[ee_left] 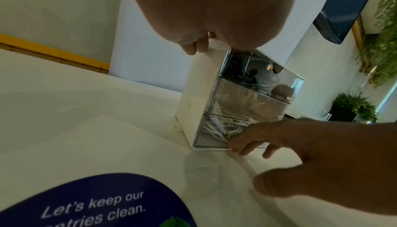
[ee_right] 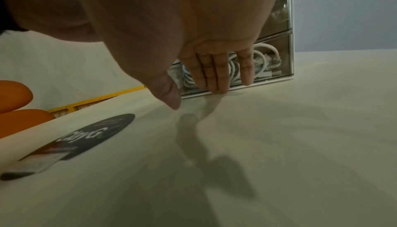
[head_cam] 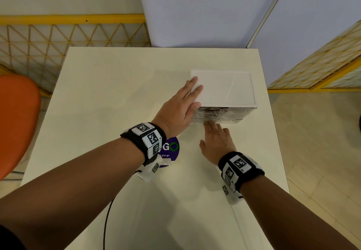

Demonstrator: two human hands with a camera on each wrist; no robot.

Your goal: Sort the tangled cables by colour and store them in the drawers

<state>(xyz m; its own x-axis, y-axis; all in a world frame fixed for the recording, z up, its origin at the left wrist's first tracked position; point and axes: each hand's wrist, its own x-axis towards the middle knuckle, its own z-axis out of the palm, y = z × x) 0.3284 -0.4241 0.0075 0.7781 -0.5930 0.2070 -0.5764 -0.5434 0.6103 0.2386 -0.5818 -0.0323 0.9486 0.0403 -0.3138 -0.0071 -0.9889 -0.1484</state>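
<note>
Standing on the far right part of the white table (head_cam: 117, 93), one small drawer unit (head_cam: 224, 87) is seen, its white top flat and its clear fronts turned toward the person. Three drawers are counted in the left wrist view, stacked one above another: the top drawer (ee_left: 257, 71) holds dark and bluish cables, the contents of the middle drawer (ee_left: 242, 98) cannot be made out, and the bottom drawer (ee_left: 206, 137) holds white cables (ee_right: 266, 61) coiled in loops. The long axis of the unit's top runs left to right across the table, parallel to its far edge. All three fronts appear flush with the casing, or nearly so.

Two hands are counted. The left hand (head_cam: 179, 109) is laid flat on the left part of the unit's top, its fingers (head_cam: 195, 87) straight and spread, with fingertips lapping over the top edge in the left wrist view. The right hand (head_cam: 216, 142) is held low on the table before the unit, its straight fingers (ee_right: 214, 71) pressed against the front of the bottom drawer and the thumb kept apart. Nothing is gripped by either hand.

One round purple sticker (head_cam: 172, 150) with white lettering is seen on the table, partly hidden under the left wrist. One orange chair (head_cam: 17, 120) is seen beside the table's left edge.
</note>
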